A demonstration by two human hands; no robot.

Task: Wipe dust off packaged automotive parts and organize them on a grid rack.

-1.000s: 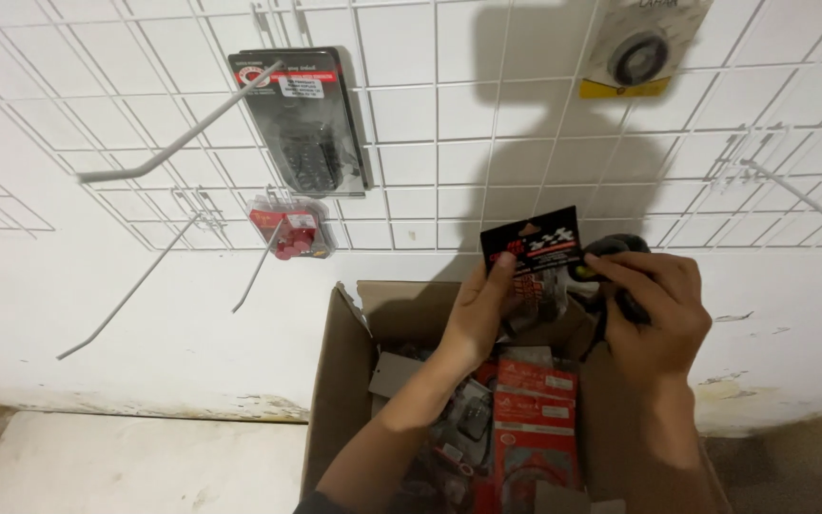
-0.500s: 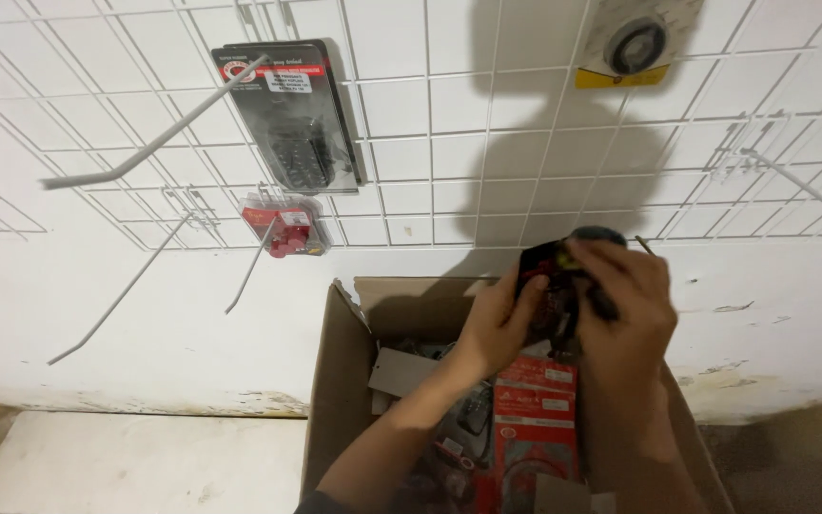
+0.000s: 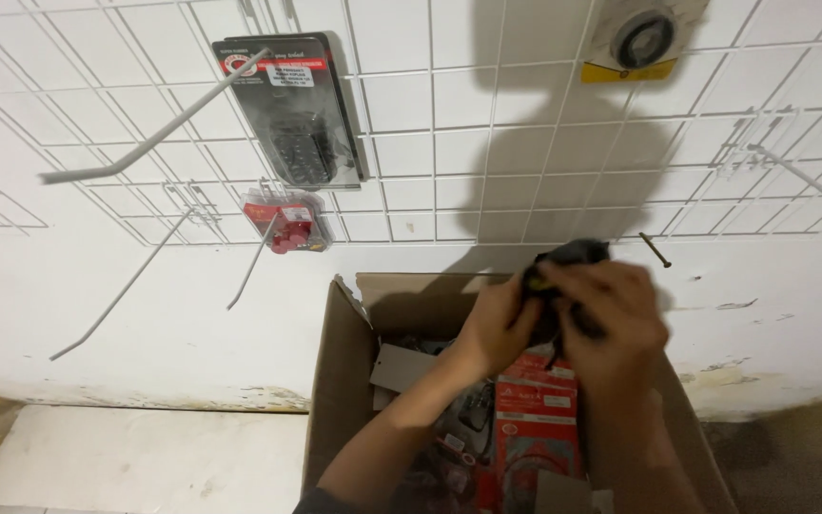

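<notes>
A: Hands?

B: Left hand (image 3: pixel 499 324) and right hand (image 3: pixel 616 319) together, both clamped on one small dark packaged part (image 3: pixel 563 266), held just above the far rim of the cardboard box (image 3: pixel 335 400). Blurred; kind unclear.

A: Why up there?

B: Likely to bring it level with the wire grid panel (image 3: pixel 449 124) and its hooks (image 3: pixel 145 148).

A: Pose?

B: Forearms rise from the near edge over red packets (image 3: pixel 535 428) in the box, fingers curled. Black blister pack (image 3: pixel 302 109) hangs far left, small red one (image 3: pixel 283 221) below.
</notes>
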